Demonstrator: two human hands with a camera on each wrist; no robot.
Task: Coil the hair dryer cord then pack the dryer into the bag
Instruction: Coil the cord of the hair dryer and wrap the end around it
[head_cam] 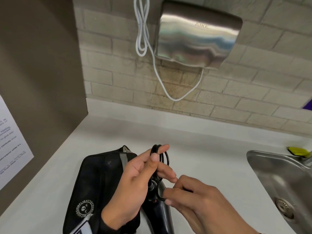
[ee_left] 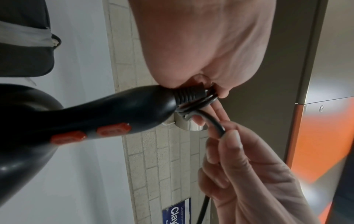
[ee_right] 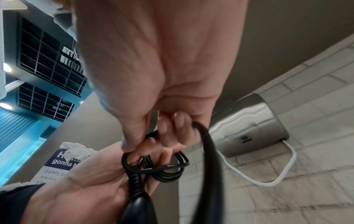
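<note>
The black hair dryer [head_cam: 160,215] hangs handle-up in front of me over the white counter [head_cam: 211,159]. Its red buttons [ee_left: 113,130] show in the left wrist view. My left hand [head_cam: 157,159] holds several loops of the black cord [head_cam: 164,156] gathered round its fingers, just above the ribbed cord collar [ee_left: 188,94]. My right hand [head_cam: 170,195] pinches the free run of cord [ee_right: 205,145] close below the coil [ee_right: 164,166]. The black zip bag [head_cam: 98,183], with a round white logo, lies on the counter under my left wrist.
A steel hand dryer [head_cam: 197,36] with a white cable [head_cam: 158,76] hangs on the brick wall ahead. A steel sink [head_cam: 278,179] sits at the right, a yellow-green object [head_cam: 298,152] at its far rim. A brown side wall with a paper notice [head_cam: 11,141] closes the left.
</note>
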